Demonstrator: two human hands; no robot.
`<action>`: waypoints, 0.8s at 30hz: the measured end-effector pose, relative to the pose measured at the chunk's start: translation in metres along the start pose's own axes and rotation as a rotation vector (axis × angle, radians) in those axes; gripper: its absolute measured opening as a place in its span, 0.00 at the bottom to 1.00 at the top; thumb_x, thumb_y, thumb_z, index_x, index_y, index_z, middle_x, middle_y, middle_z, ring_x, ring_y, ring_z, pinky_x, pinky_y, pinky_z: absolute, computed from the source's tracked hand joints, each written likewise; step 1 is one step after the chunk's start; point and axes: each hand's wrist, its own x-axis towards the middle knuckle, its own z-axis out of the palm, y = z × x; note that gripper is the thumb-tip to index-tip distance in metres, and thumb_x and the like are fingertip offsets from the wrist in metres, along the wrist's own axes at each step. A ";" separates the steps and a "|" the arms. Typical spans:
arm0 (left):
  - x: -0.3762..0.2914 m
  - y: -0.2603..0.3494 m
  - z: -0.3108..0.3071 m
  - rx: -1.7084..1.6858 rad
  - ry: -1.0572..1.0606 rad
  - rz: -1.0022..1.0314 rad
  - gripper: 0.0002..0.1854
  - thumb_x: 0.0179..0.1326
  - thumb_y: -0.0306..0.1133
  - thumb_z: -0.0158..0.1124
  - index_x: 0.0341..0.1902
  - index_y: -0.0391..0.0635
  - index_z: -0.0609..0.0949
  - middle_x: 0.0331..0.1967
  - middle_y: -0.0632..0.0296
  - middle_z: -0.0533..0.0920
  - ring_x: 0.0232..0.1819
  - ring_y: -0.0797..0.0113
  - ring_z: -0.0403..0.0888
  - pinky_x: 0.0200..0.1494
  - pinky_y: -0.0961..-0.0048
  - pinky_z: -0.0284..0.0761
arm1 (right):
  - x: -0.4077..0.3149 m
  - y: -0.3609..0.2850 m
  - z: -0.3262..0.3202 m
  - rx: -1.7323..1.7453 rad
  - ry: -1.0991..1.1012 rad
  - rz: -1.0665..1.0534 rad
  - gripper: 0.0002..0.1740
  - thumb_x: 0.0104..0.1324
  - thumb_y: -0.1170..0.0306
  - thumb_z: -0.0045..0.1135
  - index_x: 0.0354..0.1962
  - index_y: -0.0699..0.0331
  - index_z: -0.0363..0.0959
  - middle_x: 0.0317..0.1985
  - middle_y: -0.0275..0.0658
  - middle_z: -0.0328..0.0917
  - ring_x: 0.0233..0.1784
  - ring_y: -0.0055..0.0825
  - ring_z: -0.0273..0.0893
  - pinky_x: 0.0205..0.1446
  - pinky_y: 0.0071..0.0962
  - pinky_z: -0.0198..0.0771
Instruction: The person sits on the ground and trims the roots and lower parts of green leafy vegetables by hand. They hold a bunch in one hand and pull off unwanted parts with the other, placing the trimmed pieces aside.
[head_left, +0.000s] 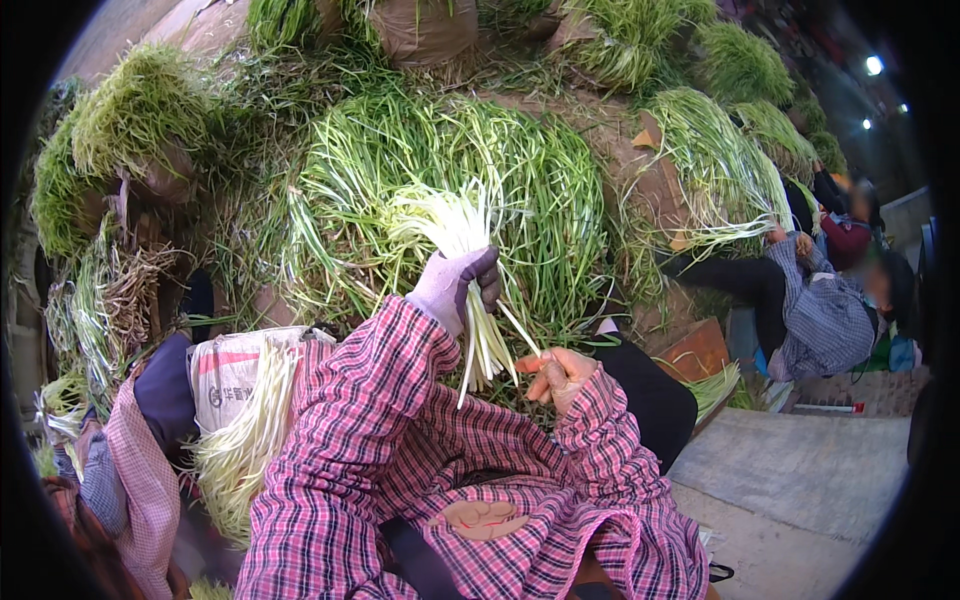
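My left hand (459, 283), in a lavender glove with dark fingertips, grips a bunch of pale leafy stalks (452, 225) around the middle. Their white lower ends hang below the fist, spread towards my lap. At the tip of one stalk (521, 331) that slants out from the bunch, the bare fingers of my right hand (556, 377) are closed. Behind both hands lies a broad heap of long green stalks (450, 150) with white stems. To the left, a pile of pale trimmed-looking stalks (247, 442) drapes over a printed woven sack (225, 360).
Bundled greens (142, 105) stand at the far left, with more bundles (637, 37) along the back. At right, a co-worker in a checked smock (821, 322) handles another heap (712, 157). Another person's checked sleeve (142, 465) is close on my left. A grey mat (795, 465) covers the floor.
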 end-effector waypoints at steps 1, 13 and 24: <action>-0.002 0.006 0.001 -0.051 0.079 0.017 0.09 0.63 0.35 0.58 0.30 0.47 0.71 0.16 0.68 0.68 0.16 0.71 0.66 0.21 0.74 0.64 | -0.004 0.009 -0.003 -0.063 0.002 0.049 0.26 0.73 0.52 0.36 0.40 0.63 0.78 0.21 0.32 0.77 0.23 0.18 0.73 0.30 0.20 0.71; -0.003 -0.007 0.002 -0.018 -0.038 -0.057 0.21 0.53 0.32 0.67 0.51 0.43 0.74 0.24 0.65 0.76 0.33 0.63 0.79 0.43 0.61 0.77 | 0.053 0.015 0.008 -0.150 -0.087 -0.384 0.38 0.69 0.48 0.41 0.65 0.69 0.53 0.56 0.56 0.69 0.58 0.45 0.70 0.63 0.39 0.65; -0.014 0.074 -0.024 -0.509 -0.114 0.595 0.25 0.66 0.35 0.52 0.64 0.41 0.64 0.43 0.59 0.81 0.25 0.78 0.66 0.37 0.75 0.66 | 0.162 0.133 0.016 -0.137 0.109 0.500 0.30 0.70 0.71 0.44 0.68 0.59 0.49 0.68 0.44 0.54 0.70 0.36 0.55 0.72 0.30 0.54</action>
